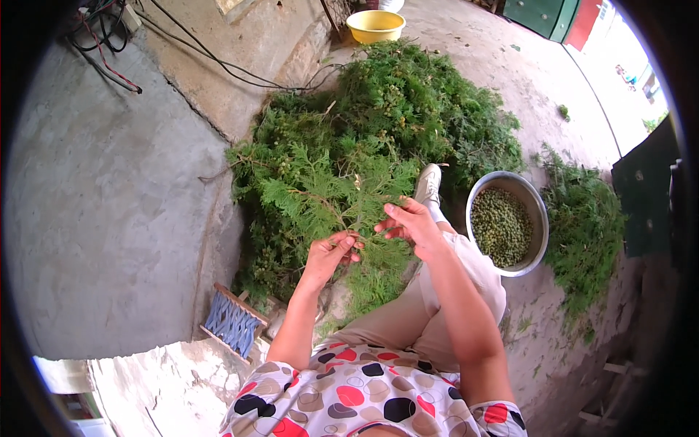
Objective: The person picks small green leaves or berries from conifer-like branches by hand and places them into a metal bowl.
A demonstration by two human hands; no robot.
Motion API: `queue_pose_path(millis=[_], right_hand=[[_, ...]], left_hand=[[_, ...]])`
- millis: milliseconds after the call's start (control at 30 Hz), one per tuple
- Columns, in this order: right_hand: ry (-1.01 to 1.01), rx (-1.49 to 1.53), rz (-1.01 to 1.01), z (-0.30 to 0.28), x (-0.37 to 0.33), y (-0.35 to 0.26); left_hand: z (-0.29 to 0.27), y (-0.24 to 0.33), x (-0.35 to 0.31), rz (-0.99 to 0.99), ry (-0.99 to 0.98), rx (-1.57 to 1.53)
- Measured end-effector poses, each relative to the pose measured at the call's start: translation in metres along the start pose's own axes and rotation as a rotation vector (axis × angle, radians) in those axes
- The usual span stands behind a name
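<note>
A leafy evergreen branch (309, 193) with flat, feathery green sprays is held up in front of my lap. My left hand (331, 256) is closed on its woody stem, thumb and fingers pinched together. My right hand (413, 224) is at the branch's right side, fingers curled in against the sprays. Whatever lies between those fingertips is too small to make out. Beyond the branch spreads a big heap of cut evergreen branches (408, 95), dotted with small pale green cones. To the right of my knee stands a round metal pot (542, 218), partly filled with small green cones (501, 227).
More cut branches (582, 226) lie right of the pot. A yellow basin (376, 26) sits beyond the heap. At left rises a grey concrete slab (116, 211), with black cables (218, 62) above it. A small stool with blue webbing (231, 324) stands at lower left.
</note>
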State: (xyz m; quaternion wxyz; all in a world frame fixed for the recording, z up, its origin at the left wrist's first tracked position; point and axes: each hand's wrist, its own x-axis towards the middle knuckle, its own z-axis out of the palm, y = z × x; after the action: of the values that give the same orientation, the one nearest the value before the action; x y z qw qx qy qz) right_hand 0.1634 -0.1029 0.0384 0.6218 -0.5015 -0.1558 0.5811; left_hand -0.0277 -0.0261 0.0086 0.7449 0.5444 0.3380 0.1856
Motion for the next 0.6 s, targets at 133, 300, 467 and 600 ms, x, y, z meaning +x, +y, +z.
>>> queue_pose_path(millis=[133,300,467,600], right_hand=[[0.014,0.055,-0.030,-0.011,0.007,0.001],[0.079,0.039,-0.020,-0.014,0.007,0.000],[0.139,0.009,0.071,-0.003,-0.001,-0.003],[-0.159,-0.302,0.165,-0.012,0.002,0.014]], left_hand=[[0.000,0.001,0.000,-0.028,0.011,0.057],[0.001,0.001,0.004,-0.039,0.022,0.060],[-0.009,0.002,0.003,-0.032,0.058,-0.030],[-0.011,0.005,0.006,-0.013,0.122,-0.058]])
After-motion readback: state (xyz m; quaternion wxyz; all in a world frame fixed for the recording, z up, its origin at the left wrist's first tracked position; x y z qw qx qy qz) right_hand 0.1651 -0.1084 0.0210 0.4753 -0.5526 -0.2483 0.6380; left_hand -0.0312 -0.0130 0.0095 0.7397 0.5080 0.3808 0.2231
